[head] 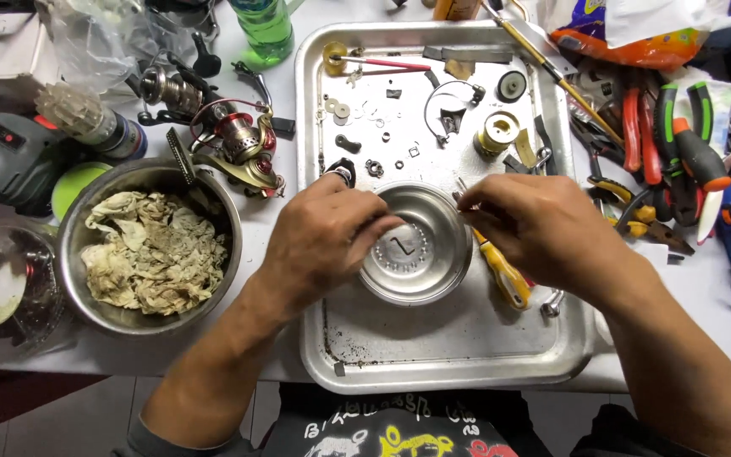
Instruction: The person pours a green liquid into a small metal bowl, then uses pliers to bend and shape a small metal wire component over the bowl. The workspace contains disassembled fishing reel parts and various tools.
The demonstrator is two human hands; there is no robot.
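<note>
Your left hand (319, 241) and right hand (543, 228) meet over the small round metal dish (416, 250), which sits near the centre of the steel tray (433, 355). The dish serves as a catch basin: anything that slips from your fingers lands in it rather than among the loose parts.

Left hand: the fingers are curled narrow at the dish's 9 o'clock rim. Whether they pinch a small part cannot be told from this view.

Right hand: the fingers are closed narrow on a thin metal piece (461, 193), whose tip shows at the dish's 1 o'clock. What kind of piece it is cannot be told. A yellow-handled screwdriver (505, 275) lies flat on the tray under this hand, at the dish's 3 o'clock, within immediate reach.

Beyond the dish, toward 12 o'clock, the tray holds the removed parts spread apart: washers, clips, a gold spool (497, 133), a wire bail (446, 101) and a red-handled tool (382, 63). The spacing keeps each part distinct.

At 9 o'clock from the tray, on the desk (272, 245), a large steel bowl (78, 254) holds soiled rags (154, 254). Past it, toward 10 o'clock, a red and gold spinning reel (243, 148) lies on its side, with a second reel (171, 89) behind it.

At 2 o'clock, pliers and cutters (670, 127) with red and green grips lie heaped just off the tray's right edge. A green bottle (264, 25) stands at the far edge, at 11 o'clock.
</note>
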